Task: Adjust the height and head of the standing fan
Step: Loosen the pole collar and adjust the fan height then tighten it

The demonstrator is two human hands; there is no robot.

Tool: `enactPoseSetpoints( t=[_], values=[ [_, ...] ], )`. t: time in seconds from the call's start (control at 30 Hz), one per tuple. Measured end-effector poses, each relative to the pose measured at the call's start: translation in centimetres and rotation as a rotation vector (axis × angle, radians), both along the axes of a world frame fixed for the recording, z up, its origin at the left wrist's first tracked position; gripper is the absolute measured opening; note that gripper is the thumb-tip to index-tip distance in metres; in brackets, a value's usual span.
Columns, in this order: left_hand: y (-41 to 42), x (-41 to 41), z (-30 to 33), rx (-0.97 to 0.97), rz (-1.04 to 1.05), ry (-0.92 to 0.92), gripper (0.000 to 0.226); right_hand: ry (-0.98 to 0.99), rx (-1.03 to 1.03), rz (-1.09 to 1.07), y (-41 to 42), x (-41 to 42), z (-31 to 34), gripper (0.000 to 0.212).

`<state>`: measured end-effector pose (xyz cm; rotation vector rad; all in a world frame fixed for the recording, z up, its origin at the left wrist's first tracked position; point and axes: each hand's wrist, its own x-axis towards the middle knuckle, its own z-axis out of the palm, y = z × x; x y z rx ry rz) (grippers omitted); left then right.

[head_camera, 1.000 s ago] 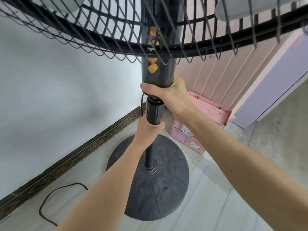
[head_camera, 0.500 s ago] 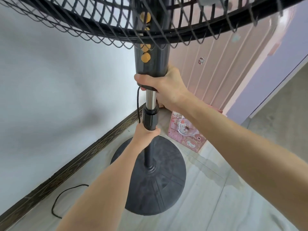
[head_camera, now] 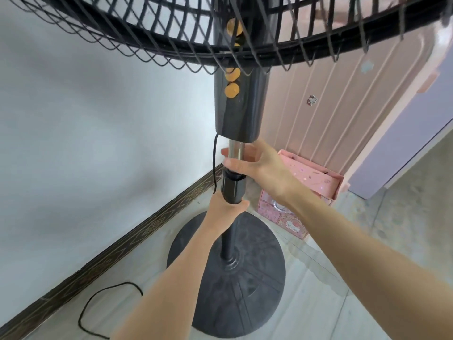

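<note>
Down slides the right hand (head_camera: 257,165) — off the control column (head_camera: 240,106), fingers now loosely curled around the bare silver tube (head_camera: 234,149) just above the locking collar (head_camera: 233,187). Left hand (head_camera: 226,207) wraps tight round the pole at the collar's foot — standing fan (head_camera: 228,278) upright by the wall.

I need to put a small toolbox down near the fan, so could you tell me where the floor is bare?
Bare floor lies right of the round base, in front of the pink box. Left of the base a black cord loops beside the patterned skirting. It is crowded between base, box and pink door.
</note>
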<state>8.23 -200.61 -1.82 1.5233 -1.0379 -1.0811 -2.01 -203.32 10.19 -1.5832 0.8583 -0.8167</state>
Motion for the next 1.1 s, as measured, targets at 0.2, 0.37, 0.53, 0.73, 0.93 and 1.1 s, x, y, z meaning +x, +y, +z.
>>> enactPoseSetpoints(
  t=[0.2,0.37,0.53,0.73,0.93,1.1],
  values=[
    [0.4,-0.7,-0.4,-0.037,0.103,-0.033,0.012,-0.046,-0.002,-0.260,-0.2,4.3,1.2,0.033],
    [0.7,-0.2,-0.3,0.029,0.034,-0.005,0.008,-0.052,0.092,-0.315,-0.4,5.1,0.8,0.037],
    [0.2,0.0,-0.6,0.034,0.022,-0.011,0.007,-0.108,0.108,-0.377,0.1,4.8,1.4,0.015],
    [-0.5,0.0,-0.8,0.023,0.013,-0.016,0.012,-0.160,0.091,-0.385,-0.6,4.7,4.7,0.011],
    [-0.3,0.1,-0.5,0.053,-0.017,0.005,0.015,-0.186,0.101,-0.380,-0.9,4.9,7.3,0.015],
    [-0.5,0.3,-0.7,0.071,-0.040,0.013,0.019,-0.184,0.064,-0.365,-1.1,5.0,9.6,0.010]
  ],
)
